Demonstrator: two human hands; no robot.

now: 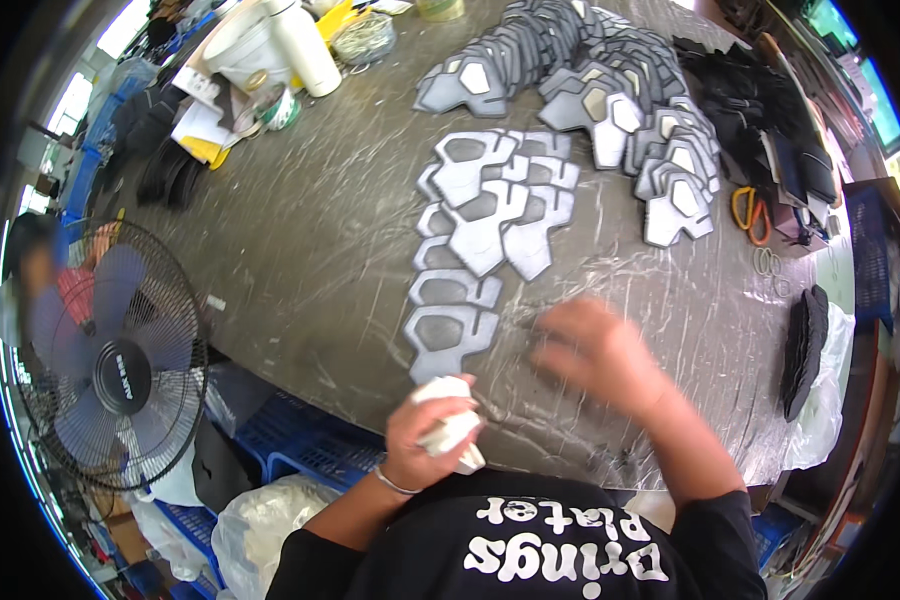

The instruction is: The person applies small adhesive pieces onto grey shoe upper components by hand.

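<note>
My left hand [425, 437] is closed round a bunch of small white pieces [450, 420] at the table's near edge; whether they are cloth or foam I cannot tell. Just beyond it lies a column of flat grey cut-out pieces [453, 362], overlapping, each with an angular opening. Farther off, more grey cut-out pieces [482, 240] with pale faces overlap in rows. My right hand [598, 350] hovers over the table to the right of that column, smeared by motion, so its fingers are unclear.
Fanned stacks of grey pieces [610, 120] fill the far right. Orange-handled scissors [750, 215] lie beside black fabric [750, 100]. A white bottle [303, 50] and a white bucket [245, 50] stand far left. A fan [120, 370] stands off the table's left side, a person [45, 290] behind it.
</note>
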